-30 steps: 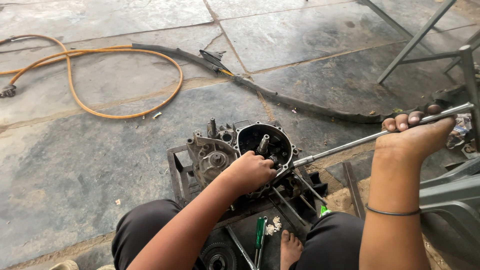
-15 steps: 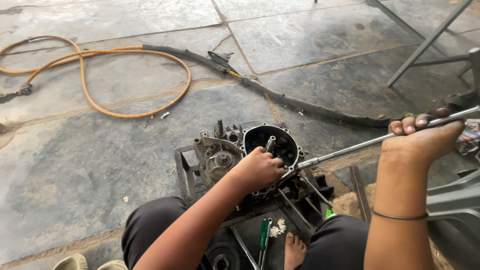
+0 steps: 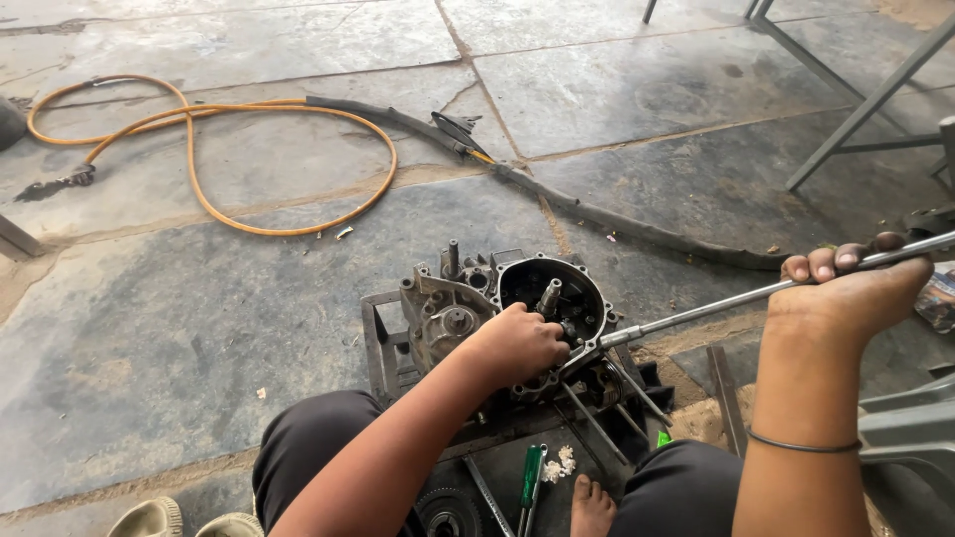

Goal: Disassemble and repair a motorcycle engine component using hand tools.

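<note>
- Left hand clamped on engine case, grey, greasy, round opening.
- Right hand fisted around long metal bar reaching into case.

We see an orange coiled rubber hose on grey stone paving slabs, beside a green-handled screwdriver.

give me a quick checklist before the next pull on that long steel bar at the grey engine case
1. Right hand wrapped on long steel bar: ok.
2. Left hand steadying grey metal engine case: ok.
3. Bar's end seated on its fitting: cannot tell, left hand hides it.
4. Bare foot away from the bar: ok.
5. Green-handled screwdriver out of the way: ok.
6. Orange hose away from the work: ok.
</note>
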